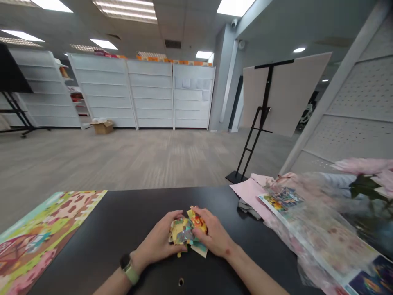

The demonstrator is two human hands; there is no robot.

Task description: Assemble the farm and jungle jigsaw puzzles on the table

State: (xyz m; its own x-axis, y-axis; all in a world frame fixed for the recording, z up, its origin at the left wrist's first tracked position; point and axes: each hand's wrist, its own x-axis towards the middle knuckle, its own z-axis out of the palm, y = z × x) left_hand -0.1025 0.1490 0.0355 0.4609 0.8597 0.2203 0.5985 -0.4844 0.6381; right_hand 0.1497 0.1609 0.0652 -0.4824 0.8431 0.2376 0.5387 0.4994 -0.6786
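Note:
Over the black table (pixel 129 213), both hands are together around colourful printed jigsaw puzzle pieces. My left hand (pixel 159 237), with a green-strapped watch (pixel 130 270) on its wrist, is closed around a stack of puzzle pieces (pixel 180 232) in yellow, grey and teal. Fingers and thumb of my right hand (pixel 216 235) are closed on more puzzle pieces (pixel 199 221) showing orange and yellow, tilted against the left stack. Below the right thumb, a pale and teal piece (pixel 200 249) sticks out. How many pieces there are, I cannot tell.
A colourful farm-scene sheet (pixel 61 225) lies at the table's left. On the right are pink paper (pixel 248 192), clear plastic wrapping (pixel 331 229), printed sheets (pixel 284 200) and pink flowers (pixel 368 166). Beyond stand a black easel (pixel 260 119) and white shelving (pixel 150 94).

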